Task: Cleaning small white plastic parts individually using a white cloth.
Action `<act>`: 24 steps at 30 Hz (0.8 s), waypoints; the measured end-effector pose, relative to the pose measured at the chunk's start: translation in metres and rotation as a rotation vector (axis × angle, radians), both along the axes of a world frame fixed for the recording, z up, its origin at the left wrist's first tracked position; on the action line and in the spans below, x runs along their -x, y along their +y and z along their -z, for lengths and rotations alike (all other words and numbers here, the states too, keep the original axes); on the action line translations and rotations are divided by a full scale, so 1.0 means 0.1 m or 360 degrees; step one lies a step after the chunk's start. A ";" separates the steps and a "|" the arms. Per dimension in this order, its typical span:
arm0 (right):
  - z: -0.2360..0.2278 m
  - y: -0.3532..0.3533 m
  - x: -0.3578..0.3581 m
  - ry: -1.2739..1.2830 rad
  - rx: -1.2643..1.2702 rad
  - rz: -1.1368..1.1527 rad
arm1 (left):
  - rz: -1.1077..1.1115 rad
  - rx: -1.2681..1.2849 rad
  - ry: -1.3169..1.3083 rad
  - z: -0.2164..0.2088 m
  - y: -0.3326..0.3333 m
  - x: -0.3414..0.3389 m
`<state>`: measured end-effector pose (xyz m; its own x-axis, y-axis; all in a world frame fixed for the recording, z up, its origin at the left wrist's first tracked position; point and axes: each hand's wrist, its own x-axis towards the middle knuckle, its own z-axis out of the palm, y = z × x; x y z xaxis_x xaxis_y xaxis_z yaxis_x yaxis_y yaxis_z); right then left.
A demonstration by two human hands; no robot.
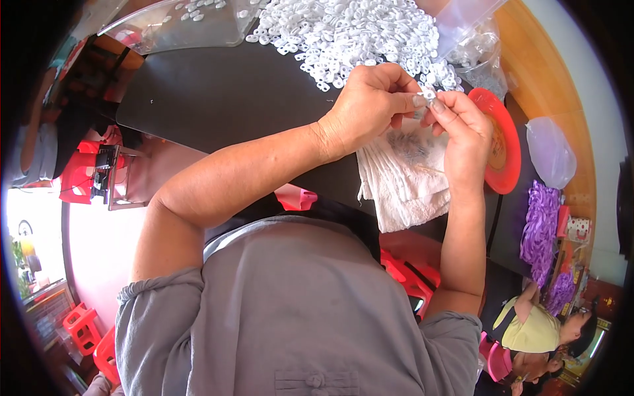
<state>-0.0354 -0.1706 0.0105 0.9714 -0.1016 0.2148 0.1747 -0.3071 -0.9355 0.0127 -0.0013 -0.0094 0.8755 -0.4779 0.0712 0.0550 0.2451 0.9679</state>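
Observation:
Over the right part of the dark table, my left hand and my right hand meet fingertip to fingertip. Pinched between both thumbs and forefingers is a small white plastic piece with a hole in it; the fingers partly cover it. Just beyond my hands spreads a big heap of similar white oval pieces. Below them lies a folded white towel with a grey pattern. Close by my right hand rests a round red dish, partly hidden behind that hand.
A clear plastic bin with several white pieces stands at the far left. Clear plastic bags lie at the far right. Purple strips hang or lie on the right. Red stools stand lower left; another person sits lower right.

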 end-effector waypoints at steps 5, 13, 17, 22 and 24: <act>-0.07 -0.12 0.03 0.0184 -0.0322 -0.0232 | 0.0148 0.0166 -0.0076 -0.04 -0.01 0.03; -0.09 -0.13 0.05 0.0283 -0.0473 -0.0406 | 0.0188 0.0044 -0.0273 -0.07 0.03 0.04; -0.11 -0.11 0.06 0.0263 -0.0428 -0.0401 | 0.0153 0.0068 -0.0326 -0.07 0.02 0.08; -0.17 -0.05 0.13 0.0355 -0.0582 -0.0421 | 0.0225 0.0187 -0.0346 -0.06 0.05 0.13; -0.19 -0.06 0.13 0.0355 -0.0588 -0.0473 | 0.0279 0.0289 -0.0345 -0.10 0.07 0.15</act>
<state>-0.0488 -0.1763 0.0291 0.9878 0.1556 0.0013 -0.0117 0.0828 -0.9965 -0.0018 0.0052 0.0010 0.7363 -0.5821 0.3450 -0.0910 0.4200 0.9030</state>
